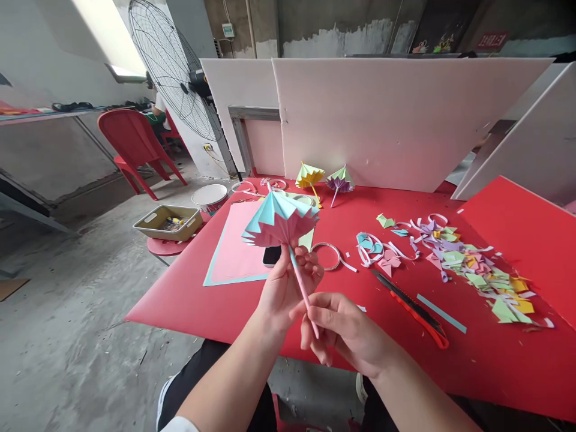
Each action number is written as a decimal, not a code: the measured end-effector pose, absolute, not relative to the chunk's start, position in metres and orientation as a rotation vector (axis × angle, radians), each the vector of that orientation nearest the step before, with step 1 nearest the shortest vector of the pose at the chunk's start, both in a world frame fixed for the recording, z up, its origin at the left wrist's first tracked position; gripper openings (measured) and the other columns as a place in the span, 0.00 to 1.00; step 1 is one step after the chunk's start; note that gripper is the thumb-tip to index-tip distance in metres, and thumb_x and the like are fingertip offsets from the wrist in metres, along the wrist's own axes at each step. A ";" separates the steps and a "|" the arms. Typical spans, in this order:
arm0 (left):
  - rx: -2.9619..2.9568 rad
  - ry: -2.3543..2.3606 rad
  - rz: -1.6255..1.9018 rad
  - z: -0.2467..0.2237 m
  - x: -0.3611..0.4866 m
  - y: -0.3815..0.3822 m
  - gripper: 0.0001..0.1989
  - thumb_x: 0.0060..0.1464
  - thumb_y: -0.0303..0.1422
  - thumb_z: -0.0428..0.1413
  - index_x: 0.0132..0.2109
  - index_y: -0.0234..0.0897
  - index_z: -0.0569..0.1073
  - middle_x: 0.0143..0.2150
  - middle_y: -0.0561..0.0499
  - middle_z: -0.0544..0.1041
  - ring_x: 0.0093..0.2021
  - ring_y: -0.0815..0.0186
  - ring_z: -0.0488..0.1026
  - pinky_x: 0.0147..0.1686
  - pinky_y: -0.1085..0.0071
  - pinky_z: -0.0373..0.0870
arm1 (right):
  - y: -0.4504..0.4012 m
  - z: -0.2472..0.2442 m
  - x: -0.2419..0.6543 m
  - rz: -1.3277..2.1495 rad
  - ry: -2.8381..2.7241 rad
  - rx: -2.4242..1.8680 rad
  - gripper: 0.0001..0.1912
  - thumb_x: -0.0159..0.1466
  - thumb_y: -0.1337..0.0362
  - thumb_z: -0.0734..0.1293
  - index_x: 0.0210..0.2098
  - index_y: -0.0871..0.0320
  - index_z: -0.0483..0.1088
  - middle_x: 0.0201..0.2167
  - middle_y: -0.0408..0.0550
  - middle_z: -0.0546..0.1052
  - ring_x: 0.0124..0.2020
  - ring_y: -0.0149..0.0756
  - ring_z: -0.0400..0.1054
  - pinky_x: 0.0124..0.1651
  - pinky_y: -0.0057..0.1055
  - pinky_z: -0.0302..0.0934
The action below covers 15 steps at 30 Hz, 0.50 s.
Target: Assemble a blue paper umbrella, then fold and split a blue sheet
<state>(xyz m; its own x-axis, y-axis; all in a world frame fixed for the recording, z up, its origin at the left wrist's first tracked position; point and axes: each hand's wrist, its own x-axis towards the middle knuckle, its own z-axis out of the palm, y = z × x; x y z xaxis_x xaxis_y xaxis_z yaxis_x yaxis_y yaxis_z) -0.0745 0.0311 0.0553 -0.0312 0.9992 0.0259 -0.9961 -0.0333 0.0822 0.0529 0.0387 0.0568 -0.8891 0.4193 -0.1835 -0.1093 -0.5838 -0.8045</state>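
Note:
A folded paper umbrella (281,219), light blue on top and pink beneath, is held up above the front part of the red table. My left hand (288,279) grips it just under the canopy, at the top of its pink stick. Lower down the stick, the fingers of my right hand (344,327) are closed round it near its bottom end. Behind the umbrella lie pink and light blue paper sheets (238,246) and a dark phone (270,257), partly covered by the canopy and my left hand.
Two small paper umbrellas, yellow-green (309,175) and purple-green (341,181), stand at the back of the red table (180,300). A red-black cutter (416,312), a tape roll (326,257), a blue strip (441,313) and paper scraps (477,270) lie rightward. A tray (168,222) sits left.

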 end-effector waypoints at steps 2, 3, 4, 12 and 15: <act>0.149 0.168 1.663 0.055 -0.075 0.032 0.06 0.57 0.33 0.53 0.36 0.35 0.70 0.30 0.55 0.68 0.33 0.73 0.69 0.35 0.74 0.67 | 0.039 0.058 0.052 2.307 -1.372 -0.673 0.16 0.57 0.55 0.67 0.37 0.62 0.72 0.22 0.45 0.75 0.16 0.24 0.64 0.18 0.20 0.57; 0.177 0.245 1.685 0.055 -0.076 0.032 0.05 0.57 0.33 0.53 0.37 0.35 0.70 0.30 0.55 0.68 0.33 0.73 0.69 0.35 0.74 0.68 | 0.039 0.059 0.051 2.224 -1.407 -0.737 0.16 0.56 0.55 0.68 0.34 0.63 0.73 0.21 0.45 0.75 0.16 0.23 0.63 0.18 0.21 0.58; 0.197 0.318 1.699 0.055 -0.077 0.033 0.05 0.57 0.32 0.54 0.37 0.35 0.71 0.30 0.54 0.68 0.33 0.73 0.69 0.34 0.75 0.68 | 0.039 0.059 0.051 2.166 -1.430 -0.785 0.16 0.55 0.54 0.69 0.31 0.63 0.73 0.20 0.45 0.74 0.15 0.23 0.63 0.19 0.21 0.58; 0.250 0.548 1.706 0.058 -0.087 0.033 0.05 0.53 0.32 0.58 0.36 0.34 0.72 0.30 0.54 0.68 0.33 0.72 0.69 0.33 0.76 0.68 | 0.037 0.054 0.050 2.206 -1.458 -0.773 0.19 0.56 0.50 0.66 0.29 0.63 0.73 0.19 0.45 0.74 0.16 0.25 0.64 0.20 0.22 0.59; 0.254 0.537 1.707 0.060 -0.091 0.033 0.04 0.53 0.31 0.57 0.35 0.34 0.72 0.30 0.54 0.68 0.32 0.72 0.68 0.32 0.76 0.68 | 0.034 0.054 0.049 2.236 -1.444 -0.774 0.19 0.56 0.50 0.66 0.28 0.64 0.73 0.19 0.45 0.74 0.15 0.24 0.64 0.20 0.22 0.59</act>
